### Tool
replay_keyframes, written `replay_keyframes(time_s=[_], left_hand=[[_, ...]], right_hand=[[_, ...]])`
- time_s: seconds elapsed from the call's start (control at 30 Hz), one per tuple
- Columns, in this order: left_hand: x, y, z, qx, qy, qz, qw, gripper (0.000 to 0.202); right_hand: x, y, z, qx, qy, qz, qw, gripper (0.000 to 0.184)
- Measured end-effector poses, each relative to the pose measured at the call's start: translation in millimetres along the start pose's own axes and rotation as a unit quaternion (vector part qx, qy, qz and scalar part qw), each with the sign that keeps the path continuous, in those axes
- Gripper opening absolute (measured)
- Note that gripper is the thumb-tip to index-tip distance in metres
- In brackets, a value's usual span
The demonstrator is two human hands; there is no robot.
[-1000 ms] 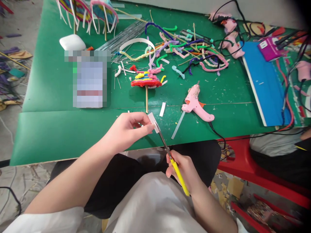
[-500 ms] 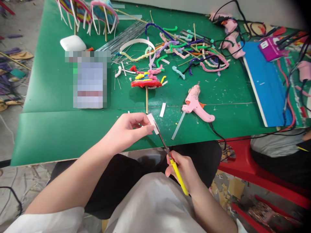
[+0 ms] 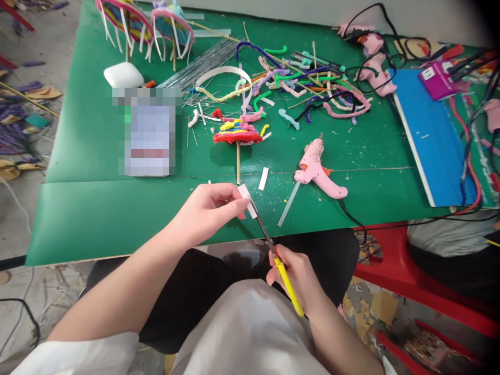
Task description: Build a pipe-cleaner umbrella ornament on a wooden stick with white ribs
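Between thumb and fingers, my left hand point(image 3: 209, 213) pinches a small white strip point(image 3: 248, 202) over the table's front edge. My right hand point(image 3: 299, 273) grips scissors point(image 3: 288, 286) with yellow handles, their blades angled up and left against the strip. Beyond my left hand is a small umbrella shape of coloured pipe cleaners point(image 3: 239, 134) on a wooden stick. Another short white piece point(image 3: 263, 178) lies on the green table, just right of that stick. A pink glue gun point(image 3: 321, 174) with a clear glue stick in its back lies farther right.
Pipe cleaners point(image 3: 289, 78) and thin wires are heaped at the back. Two fringed umbrellas point(image 3: 172, 26) stand back left, near a white case point(image 3: 124, 75) and a blurred phone point(image 3: 150, 138). A blue board point(image 3: 422, 140), cables and more glue guns occupy the right side. A red chair point(image 3: 390, 260) is below.
The whole view has shifted slightly, so the table things appear a little farther right. Both hands keep nearly the same hold on the strip and scissors.
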State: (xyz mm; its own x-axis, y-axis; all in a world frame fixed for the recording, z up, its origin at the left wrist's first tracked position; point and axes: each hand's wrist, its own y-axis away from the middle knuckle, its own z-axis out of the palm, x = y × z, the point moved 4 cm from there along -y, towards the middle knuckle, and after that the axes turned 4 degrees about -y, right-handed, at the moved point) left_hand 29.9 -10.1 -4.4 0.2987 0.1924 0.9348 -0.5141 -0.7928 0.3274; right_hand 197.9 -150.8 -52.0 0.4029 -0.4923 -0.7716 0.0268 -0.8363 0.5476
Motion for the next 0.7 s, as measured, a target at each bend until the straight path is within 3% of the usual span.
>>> replay_keyframes(time_s=[0.33,0.7], left_hand=[[-0.7,0.9,-0.5,0.002,-0.006,0.002,1.000,0.030],[-1.9,0.7,0.0,-0.003,-0.038,0.016,0.999,0.030]], right_hand=[[-2.9,0.5,0.0,0.000,0.000,-0.008,1.000,0.019],[-7.0,-0.3,5.0,-0.047,-0.002,-0.031,0.998,0.016]])
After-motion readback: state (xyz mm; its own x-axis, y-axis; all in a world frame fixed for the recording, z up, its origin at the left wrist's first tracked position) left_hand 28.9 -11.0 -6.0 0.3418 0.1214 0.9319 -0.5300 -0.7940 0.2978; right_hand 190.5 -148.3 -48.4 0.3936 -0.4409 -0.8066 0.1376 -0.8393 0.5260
